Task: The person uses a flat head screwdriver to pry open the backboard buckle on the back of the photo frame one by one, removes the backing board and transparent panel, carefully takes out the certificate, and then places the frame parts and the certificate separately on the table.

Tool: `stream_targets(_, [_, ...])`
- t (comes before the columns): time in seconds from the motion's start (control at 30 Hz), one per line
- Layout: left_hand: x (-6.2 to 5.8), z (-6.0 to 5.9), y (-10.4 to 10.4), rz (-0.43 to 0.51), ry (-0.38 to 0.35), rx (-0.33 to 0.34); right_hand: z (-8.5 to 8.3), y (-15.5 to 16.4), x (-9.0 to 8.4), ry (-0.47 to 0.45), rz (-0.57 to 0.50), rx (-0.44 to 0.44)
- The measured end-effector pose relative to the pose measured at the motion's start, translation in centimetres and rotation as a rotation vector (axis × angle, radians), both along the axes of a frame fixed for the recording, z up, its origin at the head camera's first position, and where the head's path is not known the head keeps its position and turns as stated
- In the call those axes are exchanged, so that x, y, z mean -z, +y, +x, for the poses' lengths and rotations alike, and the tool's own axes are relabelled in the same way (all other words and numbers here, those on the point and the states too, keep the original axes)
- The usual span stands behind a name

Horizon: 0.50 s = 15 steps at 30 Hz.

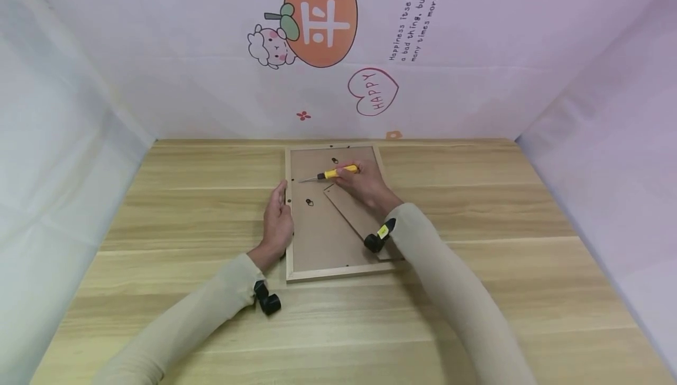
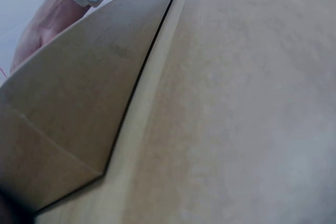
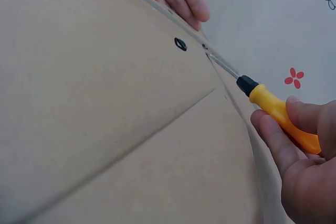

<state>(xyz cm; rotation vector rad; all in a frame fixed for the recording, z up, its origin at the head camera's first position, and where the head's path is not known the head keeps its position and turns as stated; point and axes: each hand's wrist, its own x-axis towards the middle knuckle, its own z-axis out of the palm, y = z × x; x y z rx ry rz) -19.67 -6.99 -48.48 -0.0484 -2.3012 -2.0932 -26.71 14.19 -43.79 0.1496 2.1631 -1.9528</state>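
From the head, a wooden picture frame [image 1: 328, 275] lies back side up on the table [image 1: 185, 214]. The left hand [image 1: 277, 221] rests against the frame's left side, its fingers nearly straight. The right hand [image 1: 365, 185], above the frame, grips a yellow screwdriver [image 1: 342, 171]. Its tip points at the frame's left edge. A flat stand [image 1: 354, 213] and two black rings [image 1: 309, 202] sit on the frame's back. A white cloth with pictures hangs behind the frame.

From the left wrist, the frame's side rises from the table, with part of a hand beyond it.

From the right wrist, the tip is near the frame's edge; I can't tell if they touch.
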Motion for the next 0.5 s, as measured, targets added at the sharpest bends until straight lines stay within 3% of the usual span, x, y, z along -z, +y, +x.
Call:
stream_targets(0.17, [0.1, 0.0, 0.1, -0.004, 0.004, -0.015, -0.2, -0.4, -0.2, 0.028, 0.093, -0.006])
stream_targets(0.5, [0.1, 0.0, 0.2, -0.036, 0.006, 0.020, -0.4, -1.1, 0.0, 0.022, 0.068, 0.011])
